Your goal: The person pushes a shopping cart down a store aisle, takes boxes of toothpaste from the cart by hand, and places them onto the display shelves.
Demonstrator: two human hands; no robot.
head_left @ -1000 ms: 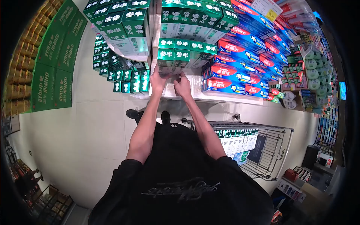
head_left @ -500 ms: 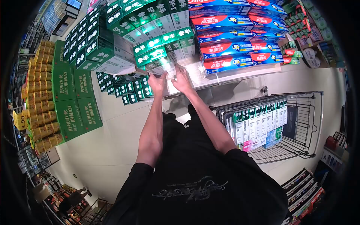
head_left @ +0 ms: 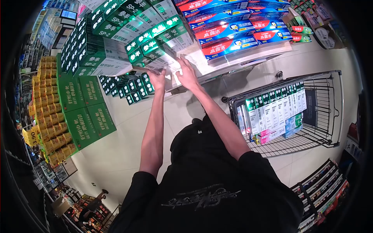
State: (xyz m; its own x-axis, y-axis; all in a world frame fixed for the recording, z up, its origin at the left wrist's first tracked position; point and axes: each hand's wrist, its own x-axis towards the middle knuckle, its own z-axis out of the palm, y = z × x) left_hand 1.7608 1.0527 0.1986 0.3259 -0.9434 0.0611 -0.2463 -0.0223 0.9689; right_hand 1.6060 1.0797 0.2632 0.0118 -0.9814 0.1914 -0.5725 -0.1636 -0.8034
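Green-and-white toothpaste boxes (head_left: 149,47) stand in a stacked block on a pale display shelf (head_left: 233,64). At the lower left edge of the block, my left hand (head_left: 157,80) has its fingers curled against the boxes, with the thumb pointing up. On the block's right side is my right hand (head_left: 187,73), its fingers reaching along the box ends and the thumb bent inward. Between them the two hands grip the front boxes. Some fingertips are hidden by the boxes.
Blue-and-red Colgate boxes (head_left: 227,46) are stacked at the right of the shelf. A wire shopping cart (head_left: 330,112) holding more toothpaste boxes stands to the right. Green cartons (head_left: 87,126) and yellow tubs (head_left: 50,112) are piled on the left. Another person (head_left: 91,206) is far behind.
My view has turned, so the shelf and boxes appear tilted and the cart sits further right. Both hands stay against the front toothpaste boxes.
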